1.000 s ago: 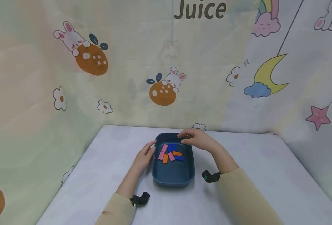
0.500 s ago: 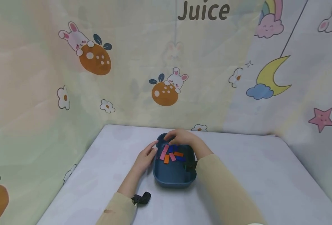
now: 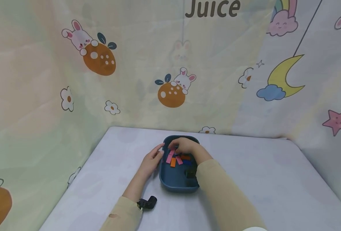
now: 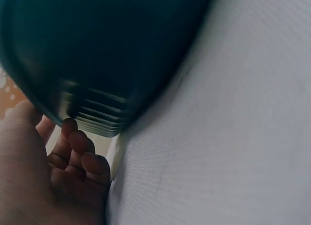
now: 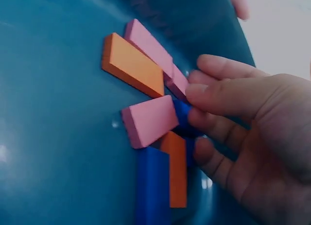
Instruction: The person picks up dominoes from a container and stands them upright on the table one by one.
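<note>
A dark blue rectangular tray [image 3: 174, 180] holds several small pink, orange and blue blocks. My left hand [image 3: 151, 163] rests at the tray's left side, fingertips at its rim. In the left wrist view its fingers [image 4: 95, 166] lie loosely bent against the tray's wall. Inside the tray, my right hand [image 3: 185, 146] is over the blocks. The right wrist view has its fingertips beside a pink block [image 5: 151, 119] and some blue blocks, which they partly hide; no block is plainly gripped. An orange block [image 5: 133, 64] and a blue block [image 5: 153, 186] lie nearer the tray's middle.
The tray stands on a table with a white cloth [image 3: 260, 183]. Behind it hangs a printed fabric backdrop [image 3: 135, 89] with rabbits, flowers and a moon. A black wrist camera [image 3: 148, 202] sits on the left wrist.
My right hand has come left from the tray's far right rim and down among the blocks, now covering some of them. The left hand keeps its place at the tray's side.
</note>
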A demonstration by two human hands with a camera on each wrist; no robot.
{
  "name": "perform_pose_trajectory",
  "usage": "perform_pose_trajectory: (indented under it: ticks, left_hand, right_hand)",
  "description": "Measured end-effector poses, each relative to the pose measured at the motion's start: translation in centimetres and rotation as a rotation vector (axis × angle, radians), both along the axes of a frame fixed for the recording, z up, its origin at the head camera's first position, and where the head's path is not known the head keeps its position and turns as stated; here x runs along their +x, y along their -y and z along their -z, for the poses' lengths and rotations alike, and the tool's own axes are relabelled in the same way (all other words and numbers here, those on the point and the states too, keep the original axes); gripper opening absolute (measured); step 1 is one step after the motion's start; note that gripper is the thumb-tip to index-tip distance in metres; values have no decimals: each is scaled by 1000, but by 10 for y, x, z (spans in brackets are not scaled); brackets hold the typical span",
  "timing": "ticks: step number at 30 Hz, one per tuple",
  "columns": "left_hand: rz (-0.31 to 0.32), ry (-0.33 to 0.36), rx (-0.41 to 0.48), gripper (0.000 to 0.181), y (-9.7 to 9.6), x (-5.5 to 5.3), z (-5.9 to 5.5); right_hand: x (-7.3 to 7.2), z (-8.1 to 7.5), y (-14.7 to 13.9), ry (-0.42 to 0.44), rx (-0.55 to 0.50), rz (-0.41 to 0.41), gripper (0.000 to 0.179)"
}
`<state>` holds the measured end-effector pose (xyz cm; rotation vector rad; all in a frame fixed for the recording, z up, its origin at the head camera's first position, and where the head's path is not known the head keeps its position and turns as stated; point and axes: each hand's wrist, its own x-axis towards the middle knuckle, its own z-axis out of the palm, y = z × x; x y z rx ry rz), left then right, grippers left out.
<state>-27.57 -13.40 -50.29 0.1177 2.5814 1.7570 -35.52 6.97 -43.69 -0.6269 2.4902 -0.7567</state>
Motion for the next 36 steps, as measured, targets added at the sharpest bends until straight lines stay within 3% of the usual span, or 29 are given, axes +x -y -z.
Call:
perform_pose_trajectory:
  ticks: [8,36]
  left_hand:
    - [6,1,17,40,0,-2,1]
    - [-1,18,30,40,0,2,-2]
  right_hand:
    - [2,7,3,-60,27,-2,30]
    - [8,9,6,-123,144,-22,32]
